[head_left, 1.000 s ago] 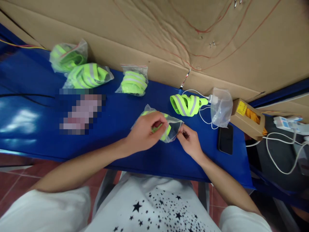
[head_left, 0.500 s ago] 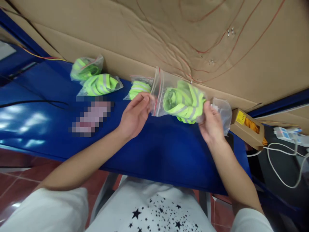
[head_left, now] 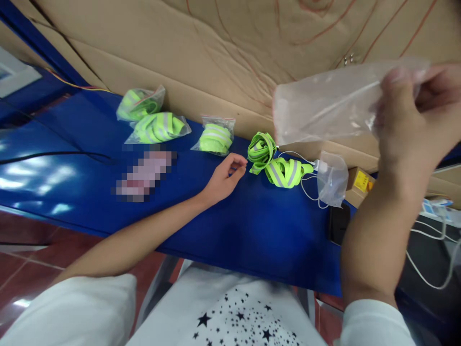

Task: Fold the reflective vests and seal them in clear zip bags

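Observation:
Raised at the right, my right hand (head_left: 421, 110) is closed on one end of a clear plastic zip bag (head_left: 324, 105). The bag is flat, with a faint reddish edge at its left end, and no green shows inside. My left hand (head_left: 226, 177) rests low over the table, fingers curled and thumb tip close to the fingertips; nothing shows in it. Just right of those fingertips lies a coiled fluorescent green strap with grey stripes (head_left: 262, 149). Touching it is a looser bundle of green striped strap (head_left: 286, 172), also unbagged.
Bagged green straps (head_left: 158, 127) lie at the back left, another bagged roll (head_left: 216, 138) in the middle. A second clear bag (head_left: 332, 178), a white cable, a black phone-like object (head_left: 339, 223) and a cardboard box (head_left: 356, 185) sit right. A cardboard wall (head_left: 162, 53) backs the blue table (head_left: 252, 230).
The green strap has come out of the bag onto the table. My right hand has lifted the bag up and right; my left hand has let go of the bag and lowered slightly.

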A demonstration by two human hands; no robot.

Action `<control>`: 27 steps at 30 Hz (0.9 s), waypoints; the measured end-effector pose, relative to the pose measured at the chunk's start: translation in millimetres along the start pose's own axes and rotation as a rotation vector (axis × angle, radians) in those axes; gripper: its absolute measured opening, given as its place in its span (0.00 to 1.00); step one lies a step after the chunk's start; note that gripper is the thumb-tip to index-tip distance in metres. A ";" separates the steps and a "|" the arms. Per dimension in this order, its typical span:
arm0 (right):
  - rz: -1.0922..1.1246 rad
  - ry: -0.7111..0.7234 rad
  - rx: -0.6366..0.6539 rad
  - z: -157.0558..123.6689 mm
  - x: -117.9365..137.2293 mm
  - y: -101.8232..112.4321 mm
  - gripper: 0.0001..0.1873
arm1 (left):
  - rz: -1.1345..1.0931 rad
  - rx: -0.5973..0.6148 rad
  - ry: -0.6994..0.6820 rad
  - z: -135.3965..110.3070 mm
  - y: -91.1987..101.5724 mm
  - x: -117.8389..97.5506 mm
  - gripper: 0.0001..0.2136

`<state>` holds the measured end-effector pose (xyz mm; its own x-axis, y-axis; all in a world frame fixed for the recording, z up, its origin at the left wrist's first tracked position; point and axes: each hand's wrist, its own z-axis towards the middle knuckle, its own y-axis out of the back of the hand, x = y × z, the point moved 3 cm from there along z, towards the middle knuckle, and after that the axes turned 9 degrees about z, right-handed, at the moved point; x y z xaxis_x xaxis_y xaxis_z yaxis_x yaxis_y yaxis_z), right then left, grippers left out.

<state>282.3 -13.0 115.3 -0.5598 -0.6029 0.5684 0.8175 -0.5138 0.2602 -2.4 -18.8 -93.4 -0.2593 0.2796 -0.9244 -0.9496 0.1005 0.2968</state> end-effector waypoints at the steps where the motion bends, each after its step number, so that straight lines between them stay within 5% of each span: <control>1: -0.070 -0.033 -0.022 -3.7 -14.5 19.8 0.25 | 0.111 -0.005 -0.084 0.2 3.1 -4.4 0.10; 6: -0.541 -0.475 0.117 -42.4 -113.9 116.3 0.33 | 0.698 -0.154 -0.312 8.5 30.7 -26.9 0.15; 8: -0.840 -0.384 0.021 -59.8 -130.9 136.9 0.48 | 0.760 -0.174 -0.319 9.3 32.9 -29.9 0.20; 10: -0.814 -0.155 0.077 -81.2 -134.0 129.7 0.46 | 0.756 -0.081 -0.352 7.4 20.0 -26.5 0.29; 12: -0.685 -0.083 0.255 -108.9 -135.4 105.0 0.41 | 0.792 0.090 -0.392 6.4 -5.2 -16.1 0.35; 15: -0.673 -0.271 0.466 -152.6 -147.3 63.7 0.39 | 0.863 0.305 -0.414 17.4 -44.6 5.1 0.33; 18: -0.680 -0.370 0.503 -181.0 -162.0 40.6 0.34 | 0.845 0.301 -0.349 44.8 -59.8 15.5 0.34; 23: -0.635 -0.306 0.382 -177.6 -156.0 47.2 0.33 | 0.890 0.072 -0.398 77.9 -21.8 1.1 0.31; 27: -0.568 -0.180 0.230 -158.5 -114.7 54.6 0.32 | 1.052 -0.148 -0.084 85.5 44.1 10.2 0.36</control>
<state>369.8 -68.7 -59.4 -0.8993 -0.1524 0.4100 0.4193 -0.5671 0.7089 -31.9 70.2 -69.3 -0.9540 0.2241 -0.1993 -0.2689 -0.3450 0.8992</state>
